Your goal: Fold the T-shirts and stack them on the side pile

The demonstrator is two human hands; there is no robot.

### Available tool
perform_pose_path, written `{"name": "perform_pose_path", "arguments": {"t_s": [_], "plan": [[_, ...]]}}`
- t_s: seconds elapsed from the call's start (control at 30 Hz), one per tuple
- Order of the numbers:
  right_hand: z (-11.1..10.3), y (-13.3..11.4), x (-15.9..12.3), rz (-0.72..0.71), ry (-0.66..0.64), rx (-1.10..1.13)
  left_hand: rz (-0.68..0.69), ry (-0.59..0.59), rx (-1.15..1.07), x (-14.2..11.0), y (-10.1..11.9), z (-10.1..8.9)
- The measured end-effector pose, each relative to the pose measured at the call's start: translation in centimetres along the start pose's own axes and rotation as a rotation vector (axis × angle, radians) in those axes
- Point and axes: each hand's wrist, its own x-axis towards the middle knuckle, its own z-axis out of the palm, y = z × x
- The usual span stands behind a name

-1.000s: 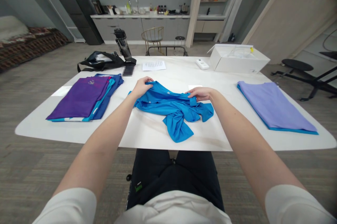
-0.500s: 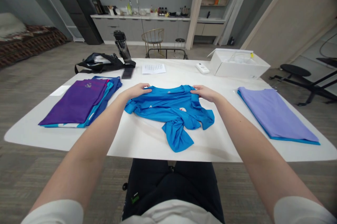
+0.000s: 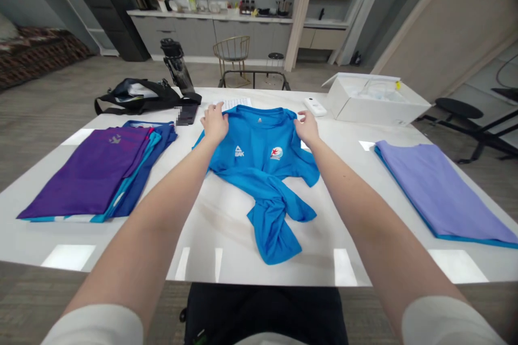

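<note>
A bright blue T-shirt lies on the white table, its chest logos facing up and its lower part bunched and twisted toward me. My left hand grips the shirt's left shoulder, fingers curled on the fabric. At the other shoulder my right hand holds the cloth the same way. Both arms are stretched far forward over the table.
A stack of folded shirts with a purple one on top lies at the left. A folded lilac shirt lies at the right. Behind are a black bag, a phone, a paper sheet, a remote and a white box.
My hands moved apart and away from me, pulling the shirt's shoulders toward the far side. The crumpled upper part spread flat, and the logos now show.
</note>
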Motion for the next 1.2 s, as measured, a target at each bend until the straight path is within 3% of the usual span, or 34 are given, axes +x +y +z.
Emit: {"name": "perform_pose_path", "arguments": {"t_s": [0.1, 0.27, 0.4, 0.53, 0.67, 0.83, 0.93, 1.0, 1.07, 1.13, 1.2], "plan": [[1.4, 0.4, -1.4, -0.097, 0.007, -0.258, 0.055, -0.094, 0.061, -2.4, 1.4, 1.5], [2.0, 2.3, -5.7, -0.211, -0.271, -0.426, 0.387, -0.459, 0.062, -7.6, 1.5, 3.0], [1.4, 3.7, -8.5, -0.203, -0.274, -0.467, 0.332, -0.57, 0.077, -10.6, 0.5, 3.5], [-0.4, 5.2, -9.2, -0.075, -0.211, -0.524, 0.085, -0.514, 0.107, -11.8, -0.9, 3.1], [-2.0, 7.9, -8.1, -0.011, -0.174, -0.528, -0.104, -0.434, 0.139, -11.0, -3.3, 2.4], [-3.9, 11.7, -6.1, 0.115, -0.043, -0.544, -0.163, -0.428, 0.167, -8.8, -8.2, 1.4], [-4.9, 12.3, -5.7, 0.093, 0.116, -0.554, -0.168, -0.309, 0.233, -8.3, -10.7, 0.4], [-5.0, 11.5, -6.2, -0.016, 0.141, -0.558, -0.091, -0.185, 0.274, -8.4, -11.1, 0.0], [-4.5, 9.9, -7.4, -0.146, -0.01, -0.537, 0.093, -0.145, 0.242, -8.8, -10.2, -0.2], [-3.5, 8.3, -9.1, -0.23, -0.199, -0.498, 0.292, -0.252, 0.135, -9.5, -8.1, 0.0], [-2.5, 7.2, -10.7, -0.264, -0.257, -0.487, 0.418, -0.402, 0.013, -10.4, -5.7, 0.4]]}}
